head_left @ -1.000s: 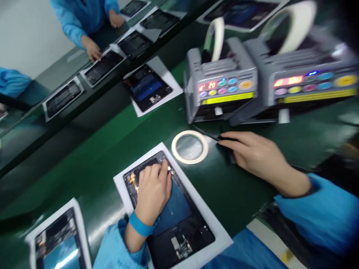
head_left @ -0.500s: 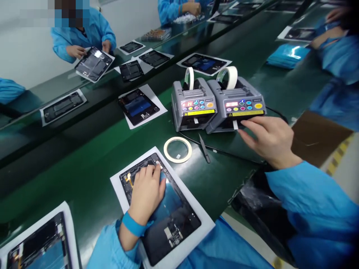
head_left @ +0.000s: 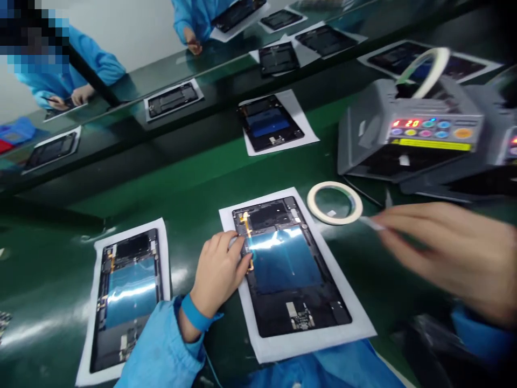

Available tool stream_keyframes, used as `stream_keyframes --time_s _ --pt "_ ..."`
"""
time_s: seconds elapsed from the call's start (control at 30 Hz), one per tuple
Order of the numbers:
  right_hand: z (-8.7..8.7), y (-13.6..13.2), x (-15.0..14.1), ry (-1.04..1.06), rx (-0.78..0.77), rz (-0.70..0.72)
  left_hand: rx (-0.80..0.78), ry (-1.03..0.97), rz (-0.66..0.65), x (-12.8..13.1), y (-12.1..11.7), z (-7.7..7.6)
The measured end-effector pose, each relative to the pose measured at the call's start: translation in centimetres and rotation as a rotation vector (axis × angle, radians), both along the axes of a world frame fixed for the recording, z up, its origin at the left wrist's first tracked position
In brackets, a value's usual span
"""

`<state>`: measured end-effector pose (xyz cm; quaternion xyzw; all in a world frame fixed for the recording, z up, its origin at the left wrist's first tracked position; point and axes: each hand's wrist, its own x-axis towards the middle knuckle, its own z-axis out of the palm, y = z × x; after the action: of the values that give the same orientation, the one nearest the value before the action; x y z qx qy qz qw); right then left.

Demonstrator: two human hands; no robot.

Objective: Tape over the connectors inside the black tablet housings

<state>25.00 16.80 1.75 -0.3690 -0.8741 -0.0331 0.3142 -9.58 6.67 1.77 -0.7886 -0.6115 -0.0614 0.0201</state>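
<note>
An opened tablet (head_left: pixel 288 264) with a shiny blue battery lies on a white sheet (head_left: pixel 347 318) on the green belt in front of me. My left hand (head_left: pixel 220 272) rests at the tablet's left edge, fingers curled against the frame by an orange flex cable. My right hand (head_left: pixel 452 253), blurred by motion, hovers to the right of the tablet and pinches a small white strip of tape (head_left: pixel 369 222) at its fingertips. A flat tape ring (head_left: pixel 334 202) lies just beyond the tablet's top right corner.
A grey tape dispenser (head_left: pixel 407 129) with lit buttons stands at the right, a second one partly cut off beside it. Another opened tablet (head_left: pixel 129 293) lies to the left, one more (head_left: pixel 270 123) farther back. Other people in blue coats work across the far belt.
My right hand has come back from the dispenser toward the tablet with a tape strip. My left hand slid from the tablet's top to its left edge. The view swung left.
</note>
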Motion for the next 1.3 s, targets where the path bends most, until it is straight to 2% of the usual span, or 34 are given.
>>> stream_keyframes --time_s 0.07,0.1,0.17,0.27,0.37,0.43,0.57,1.3 --pt "0.5 0.4 -6.6 -0.041 0.088 0.224 -0.035 -0.002 0.018 0.1 0.5 -0.4" --pt "0.4 0.8 -9.7 -0.033 0.096 0.273 -0.049 -0.002 0.027 0.2 0.8 -0.6" --pt "-0.4 2.2 -14.5 -0.035 0.097 0.303 -0.068 -0.005 0.041 0.4 1.1 -1.0" --pt "-2.6 3.9 -18.2 -0.045 0.08 0.297 -0.061 -0.014 0.057 0.7 0.8 -1.6" --pt "-4.3 4.5 -18.8 -0.044 0.065 0.314 -0.043 -0.028 0.069 0.9 0.4 -2.2" --pt "-4.7 4.4 -18.6 -0.044 0.052 0.322 -0.036 -0.041 0.076 1.0 0.2 -2.3" --pt "-4.5 4.3 -18.3 -0.053 0.014 0.331 -0.045 -0.064 0.086 1.0 0.2 -2.3" --pt "-4.4 3.9 -18.6 -0.201 0.045 0.319 -0.039 -0.092 0.089 1.1 0.2 -2.6"
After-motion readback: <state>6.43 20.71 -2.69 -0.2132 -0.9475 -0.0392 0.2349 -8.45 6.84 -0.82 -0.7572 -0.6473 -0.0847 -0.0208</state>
